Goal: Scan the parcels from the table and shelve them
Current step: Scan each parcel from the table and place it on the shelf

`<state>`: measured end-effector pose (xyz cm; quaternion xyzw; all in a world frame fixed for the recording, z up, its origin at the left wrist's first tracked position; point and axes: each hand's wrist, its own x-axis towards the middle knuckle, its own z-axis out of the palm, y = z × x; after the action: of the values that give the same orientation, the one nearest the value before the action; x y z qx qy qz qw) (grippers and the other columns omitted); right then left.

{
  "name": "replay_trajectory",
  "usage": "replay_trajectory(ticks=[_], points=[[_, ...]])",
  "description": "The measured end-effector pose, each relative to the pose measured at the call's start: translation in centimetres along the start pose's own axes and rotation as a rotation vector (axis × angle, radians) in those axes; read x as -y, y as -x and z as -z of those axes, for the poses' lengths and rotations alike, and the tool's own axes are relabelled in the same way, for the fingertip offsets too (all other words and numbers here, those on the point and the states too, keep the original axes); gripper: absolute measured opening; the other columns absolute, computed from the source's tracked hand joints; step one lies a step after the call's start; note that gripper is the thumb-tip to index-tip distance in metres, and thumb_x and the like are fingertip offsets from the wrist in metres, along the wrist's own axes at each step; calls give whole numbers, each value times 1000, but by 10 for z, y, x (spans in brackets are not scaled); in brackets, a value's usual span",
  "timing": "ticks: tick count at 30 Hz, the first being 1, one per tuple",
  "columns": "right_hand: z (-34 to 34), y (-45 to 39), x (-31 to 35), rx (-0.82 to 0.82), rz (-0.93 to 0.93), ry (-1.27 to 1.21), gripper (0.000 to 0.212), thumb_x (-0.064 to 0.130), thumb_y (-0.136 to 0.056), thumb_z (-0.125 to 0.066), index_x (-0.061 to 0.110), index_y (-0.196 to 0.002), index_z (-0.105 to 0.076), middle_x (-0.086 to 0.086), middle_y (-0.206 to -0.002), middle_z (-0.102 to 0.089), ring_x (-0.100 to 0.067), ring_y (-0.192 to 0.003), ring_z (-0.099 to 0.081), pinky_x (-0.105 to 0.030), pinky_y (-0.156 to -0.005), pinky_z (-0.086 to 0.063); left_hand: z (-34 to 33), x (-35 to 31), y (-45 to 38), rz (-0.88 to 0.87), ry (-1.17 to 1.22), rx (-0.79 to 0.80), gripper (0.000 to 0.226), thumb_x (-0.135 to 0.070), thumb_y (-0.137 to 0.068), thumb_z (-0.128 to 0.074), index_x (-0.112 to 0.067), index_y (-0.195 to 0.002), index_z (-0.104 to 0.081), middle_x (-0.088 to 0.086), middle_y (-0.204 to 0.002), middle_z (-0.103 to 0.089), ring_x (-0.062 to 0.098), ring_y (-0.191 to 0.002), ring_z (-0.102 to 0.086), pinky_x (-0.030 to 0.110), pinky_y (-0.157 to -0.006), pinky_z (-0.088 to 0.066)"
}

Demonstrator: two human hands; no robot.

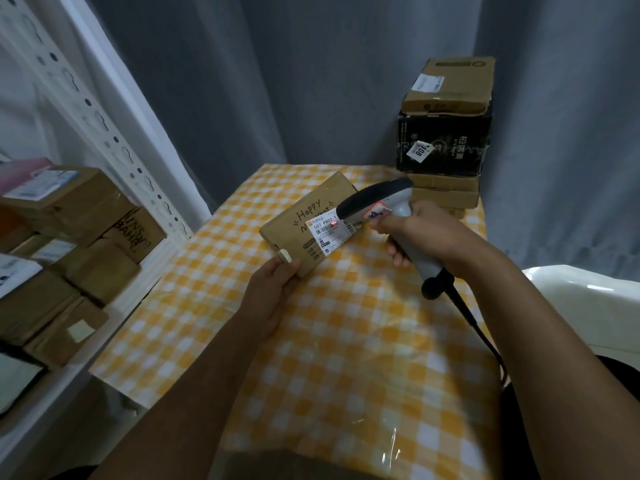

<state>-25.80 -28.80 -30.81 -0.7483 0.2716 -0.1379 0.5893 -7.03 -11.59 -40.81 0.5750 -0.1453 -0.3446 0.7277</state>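
A flat brown cardboard parcel (304, 216) marked "Happy" is tilted up above the table. My left hand (273, 292) pinches its near corner. A white shipping label (329, 233) lies on the parcel's face, with a red scan dot on it. My right hand (412, 230) grips the handle of a grey and black barcode scanner (381, 199). The scanner's head points at the label from close by on the right. A black cable (481, 334) runs from the scanner's handle down toward me.
The table (329, 358) has a yellow and white checked cover. A stack of parcels (446, 133) stands at its far right corner. A white metal shelf (114, 299) on the left holds several brown boxes (69, 216). Grey curtain hangs behind. A white chair (588, 306) sits at right.
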Motion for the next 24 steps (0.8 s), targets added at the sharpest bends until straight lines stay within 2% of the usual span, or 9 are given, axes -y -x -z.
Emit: replay_trajectory(ticks=[7, 10, 16, 19, 22, 24], points=[[1, -2, -3, 7, -8, 51, 24, 20, -97, -61, 4, -80, -64, -7, -57, -63, -16, -46, -61, -24, -46, -48, 1, 0, 1, 7, -3, -9, 26, -3, -99, -56, -3, -124, -63, 11, -116, -75, 19, -107, -72, 24, -84, -59], [2, -1, -2, 8, -3, 47, 25, 20, -97, -61, 8, -76, -62, -6, -56, -62, -15, -46, -60, -23, -47, -49, 2, 1, -1, 6, -28, -6, 27, -4, -99, -57, -3, -125, -63, 12, -119, -74, 21, -112, -70, 26, -87, -59], [3, 0, 0, 1, -10, 60, 28, 21, -97, -61, 6, -73, -61, -7, -56, -62, -14, -43, -59, -20, -44, -47, 2, 0, -1, 9, -41, -11, 25, -6, -101, -55, -4, -124, -63, 11, -118, -74, 20, -108, -71, 25, -83, -59], [-1, 0, -1, -16, -5, 44, 27, 20, -96, -62, 6, -73, -62, -8, -57, -62, -15, -43, -59, -21, -44, -47, 3, 1, -2, 9, -43, -38, 25, -12, -102, -54, -4, -125, -63, 12, -122, -72, 21, -114, -69, 29, -90, -59], [-3, 0, -3, -7, 11, 58, 25, 21, -97, -62, 8, -75, -62, -7, -56, -63, -16, -44, -60, -22, -44, -47, 2, 0, -2, 28, -51, -68, 29, -19, -104, -54, -5, -127, -62, 13, -126, -70, 24, -120, -66, 37, -104, -52], [-4, 1, -4, 3, 16, 83, 22, 22, -97, -61, 8, -80, -64, -6, -55, -63, -15, -44, -60, -22, -44, -48, 1, -2, 0, 48, -46, -89, 31, -25, -105, -53, -7, -128, -62, 12, -124, -71, 23, -119, -66, 39, -107, -49]])
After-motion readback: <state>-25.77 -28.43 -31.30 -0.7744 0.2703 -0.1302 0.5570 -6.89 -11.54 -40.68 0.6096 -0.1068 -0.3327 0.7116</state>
